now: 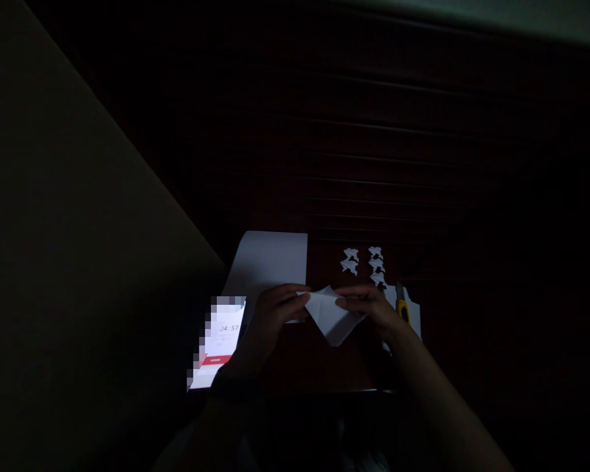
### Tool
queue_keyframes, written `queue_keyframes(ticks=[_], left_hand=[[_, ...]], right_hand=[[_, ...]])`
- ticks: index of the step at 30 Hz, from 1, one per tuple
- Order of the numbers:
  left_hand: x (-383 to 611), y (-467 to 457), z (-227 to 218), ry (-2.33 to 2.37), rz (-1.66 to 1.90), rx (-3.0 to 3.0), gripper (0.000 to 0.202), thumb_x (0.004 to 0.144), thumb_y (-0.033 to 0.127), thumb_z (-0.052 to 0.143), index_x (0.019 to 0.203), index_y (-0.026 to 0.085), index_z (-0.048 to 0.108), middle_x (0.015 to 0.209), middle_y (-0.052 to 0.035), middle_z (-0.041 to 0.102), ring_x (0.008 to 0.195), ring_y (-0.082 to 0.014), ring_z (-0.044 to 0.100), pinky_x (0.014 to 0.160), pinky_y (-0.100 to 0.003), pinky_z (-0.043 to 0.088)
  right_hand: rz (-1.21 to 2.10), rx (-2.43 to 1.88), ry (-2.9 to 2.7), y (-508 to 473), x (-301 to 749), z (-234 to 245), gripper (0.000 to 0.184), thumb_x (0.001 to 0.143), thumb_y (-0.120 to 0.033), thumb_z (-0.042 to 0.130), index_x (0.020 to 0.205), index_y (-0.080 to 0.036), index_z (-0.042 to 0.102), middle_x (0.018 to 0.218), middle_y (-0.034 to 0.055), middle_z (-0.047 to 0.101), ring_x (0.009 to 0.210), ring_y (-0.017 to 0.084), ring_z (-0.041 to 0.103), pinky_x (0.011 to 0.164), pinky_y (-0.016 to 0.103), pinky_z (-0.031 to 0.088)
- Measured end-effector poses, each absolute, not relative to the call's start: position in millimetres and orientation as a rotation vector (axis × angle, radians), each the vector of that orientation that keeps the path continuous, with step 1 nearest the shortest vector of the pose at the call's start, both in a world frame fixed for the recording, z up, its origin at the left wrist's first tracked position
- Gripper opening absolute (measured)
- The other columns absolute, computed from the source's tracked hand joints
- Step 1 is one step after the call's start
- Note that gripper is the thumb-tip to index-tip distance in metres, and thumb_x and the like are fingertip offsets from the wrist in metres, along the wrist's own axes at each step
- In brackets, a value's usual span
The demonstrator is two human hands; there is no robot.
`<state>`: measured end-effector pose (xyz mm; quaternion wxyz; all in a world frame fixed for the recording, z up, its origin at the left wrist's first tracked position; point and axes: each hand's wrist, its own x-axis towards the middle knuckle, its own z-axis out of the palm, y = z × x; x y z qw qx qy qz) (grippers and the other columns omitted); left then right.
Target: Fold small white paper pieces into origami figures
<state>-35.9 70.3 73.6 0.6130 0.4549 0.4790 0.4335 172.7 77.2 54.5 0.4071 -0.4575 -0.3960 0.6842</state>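
The scene is very dark. Both my hands hold a small white folded paper (330, 316) above a dark wooden table (423, 196). My left hand (270, 314) pinches the paper's left corner with curled fingers. My right hand (368, 305) grips its right edge, fingers closed over it. The paper's lower point hangs down between my hands.
A white sheet of paper (268, 262) lies behind my left hand. Several small folded paper figures (364, 262) sit in two columns to the right of it. A yellow utility knife (402, 307) rests on white paper by my right wrist. A lit phone screen (219, 347) lies at the left.
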Motion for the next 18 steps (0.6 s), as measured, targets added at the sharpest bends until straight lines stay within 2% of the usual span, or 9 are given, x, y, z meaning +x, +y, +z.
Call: queue_keyframes(ticks=[4,7,9,13,18], left_hand=[[-30,70,75,1.092,0.949,0.994,0.044,0.074,0.035,0.063,0.114,0.019,0.057,0.107,-0.0113,0.066,0.091,-0.0243,0.064,0.071,-0.037,0.056],[-25,69,70,1.106,0.816,0.992,0.033,0.072,0.036,0.065,0.096,0.013,0.065,0.096,-0.0117,0.069,0.083,-0.0234,0.066,0.065,-0.033,0.057],[-24,70,65,1.163,0.844,1.013,0.029,0.072,0.037,0.065,0.087,0.012,0.066,0.088,-0.0101,0.070,0.076,-0.0216,0.066,0.062,-0.031,0.056],[-26,72,61,1.248,0.953,1.017,0.031,0.074,0.042,0.062,0.086,0.013,0.064,0.088,-0.0092,0.070,0.075,-0.0216,0.067,0.064,-0.033,0.056],[-28,72,62,1.212,0.993,0.965,0.034,0.075,0.043,0.062,0.089,0.012,0.063,0.088,-0.0101,0.070,0.075,-0.0218,0.068,0.071,-0.036,0.056]], right_hand=[[1.638,-1.122,-0.911,79,166,52,0.035,0.061,-0.031,0.075,0.093,-0.017,0.070,0.072,0.0035,0.069,0.058,0.015,0.057,0.056,0.025,0.039],[1.579,-1.100,-0.937,77,160,53,0.034,0.064,-0.033,0.073,0.094,-0.017,0.069,0.070,0.0025,0.068,0.057,0.014,0.057,0.054,0.025,0.040],[1.597,-1.066,-0.969,75,157,54,0.039,0.065,-0.032,0.073,0.101,-0.018,0.066,0.074,0.0029,0.069,0.062,0.016,0.060,0.057,0.026,0.043],[1.694,-1.052,-1.045,73,155,53,0.056,0.063,-0.028,0.074,0.116,-0.022,0.056,0.083,0.0040,0.069,0.074,0.020,0.063,0.060,0.029,0.048],[1.588,-1.117,-1.101,79,159,38,0.051,0.064,-0.029,0.073,0.111,-0.020,0.058,0.077,0.0031,0.068,0.070,0.020,0.064,0.062,0.031,0.049]])
